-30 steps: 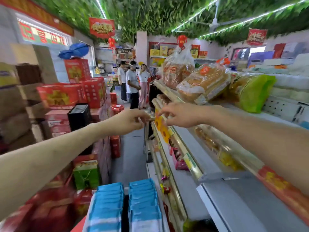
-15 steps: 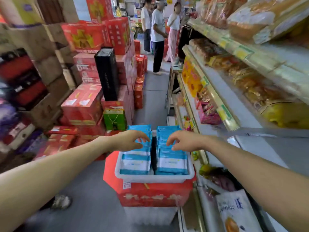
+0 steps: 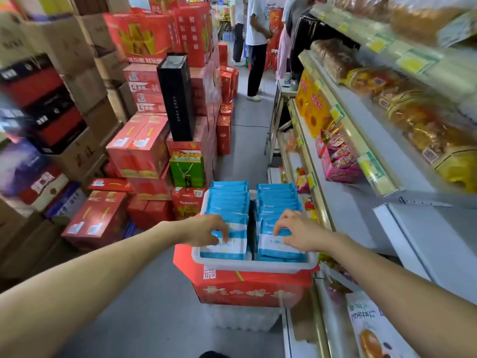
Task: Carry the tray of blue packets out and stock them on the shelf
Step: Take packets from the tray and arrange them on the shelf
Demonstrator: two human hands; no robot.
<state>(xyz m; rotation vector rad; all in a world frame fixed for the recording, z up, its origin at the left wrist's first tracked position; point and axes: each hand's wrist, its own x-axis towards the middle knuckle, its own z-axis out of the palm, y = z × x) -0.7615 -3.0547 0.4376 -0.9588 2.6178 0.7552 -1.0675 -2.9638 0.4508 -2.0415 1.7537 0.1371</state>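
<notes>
Left hand (image 3: 206,229) and right hand (image 3: 296,232) each pinch the foremost of the blue packets (image 3: 227,202) in a row, fingers curled over its top edge; tray (image 3: 253,266) at 6 o'clock, shelf (image 3: 343,202) at 3 o'clock. Risk: slick film slips, or a snagged neighbour tips the tray off its red carton (image 3: 247,288). Packets flat, glossy, upright in two rows; tray white rigid plastic, rounded rim.

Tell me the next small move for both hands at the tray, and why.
Probably lift the two front packets straight up out of the tray. The left hand curls its fingers over the top edge of the front left packet, the right hand over the front right packet, and the shelf to stock stands just beside.
</notes>
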